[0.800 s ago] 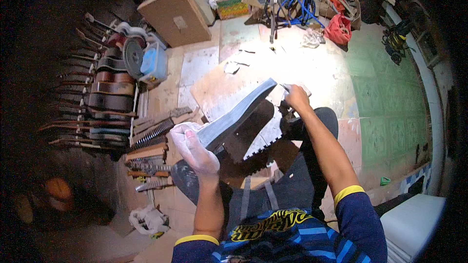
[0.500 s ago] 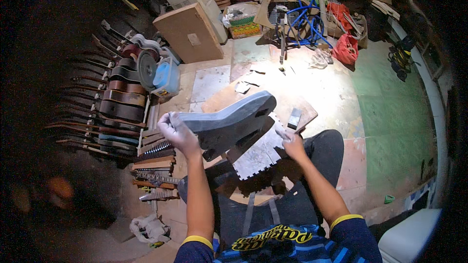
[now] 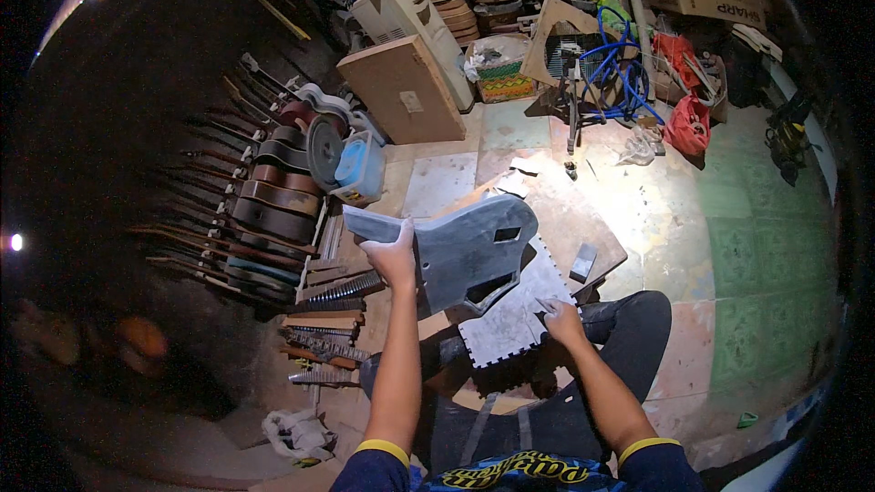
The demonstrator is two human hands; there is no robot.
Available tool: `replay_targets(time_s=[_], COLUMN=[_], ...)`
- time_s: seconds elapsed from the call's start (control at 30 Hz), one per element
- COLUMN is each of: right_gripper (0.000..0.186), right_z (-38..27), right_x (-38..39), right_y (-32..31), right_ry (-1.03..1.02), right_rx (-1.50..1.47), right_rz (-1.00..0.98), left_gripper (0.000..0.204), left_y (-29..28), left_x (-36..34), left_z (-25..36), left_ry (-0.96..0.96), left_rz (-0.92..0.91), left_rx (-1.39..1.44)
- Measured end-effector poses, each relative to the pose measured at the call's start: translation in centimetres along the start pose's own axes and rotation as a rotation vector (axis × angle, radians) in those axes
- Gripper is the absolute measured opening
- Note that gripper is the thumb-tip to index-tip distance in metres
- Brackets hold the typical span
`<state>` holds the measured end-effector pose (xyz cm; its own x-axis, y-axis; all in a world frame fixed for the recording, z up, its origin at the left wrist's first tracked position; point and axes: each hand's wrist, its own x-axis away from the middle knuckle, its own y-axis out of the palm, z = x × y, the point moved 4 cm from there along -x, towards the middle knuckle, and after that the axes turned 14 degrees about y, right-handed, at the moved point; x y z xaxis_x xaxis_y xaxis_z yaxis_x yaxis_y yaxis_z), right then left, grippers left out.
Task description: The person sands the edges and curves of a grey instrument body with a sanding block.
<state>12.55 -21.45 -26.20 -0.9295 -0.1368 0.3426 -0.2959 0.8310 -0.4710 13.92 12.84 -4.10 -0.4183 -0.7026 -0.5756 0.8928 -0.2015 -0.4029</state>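
Observation:
My left hand (image 3: 394, 260) grips a grey, unstrung electric guitar body (image 3: 465, 246) by its left end, thumb over the near face and the other fingers hidden behind. The body is tilted up, so its flat face shows a square cutout and a larger opening near the lower edge. Under its right part lies a white foam mat (image 3: 501, 323) with toothed edges, across my lap. My right hand (image 3: 561, 321) rests over the mat's right side, fingers curled together; what they hold, if anything, I cannot make out. A grey block (image 3: 583, 261) lies beyond that hand.
A wooden board (image 3: 597, 230) lies on the tiled floor ahead, under the grey block. Guitars stand in a row (image 3: 278, 182) at left, with guitar necks (image 3: 324, 343) nearer me. A leaning panel (image 3: 401, 91), a blue hose (image 3: 629, 73) and red bags (image 3: 688, 128) sit farther back.
The guitar body has turned from nearly edge-on to show its flat face. My left hand has shifted along its end, thumb now over the face. My right hand has drawn slightly nearer on the mat.

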Motion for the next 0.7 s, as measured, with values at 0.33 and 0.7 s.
replay_targets(time_s=[0.33,0.7], right_gripper=[0.041,0.044], right_z=[-0.2,-0.2], right_x=[0.6,0.7], right_y=[-1.0,-0.8], right_ry=[0.074,0.096], right_rx=[0.006,0.042], right_rz=[-0.036,-0.053], left_gripper=[0.083,0.08], left_y=[-0.2,-1.2], left_x=[-0.3,1.8], left_z=[-1.7,-0.7], left_ry=[-0.187,-0.056], left_rz=[-0.035,0.167], left_rx=[0.035,0.334])
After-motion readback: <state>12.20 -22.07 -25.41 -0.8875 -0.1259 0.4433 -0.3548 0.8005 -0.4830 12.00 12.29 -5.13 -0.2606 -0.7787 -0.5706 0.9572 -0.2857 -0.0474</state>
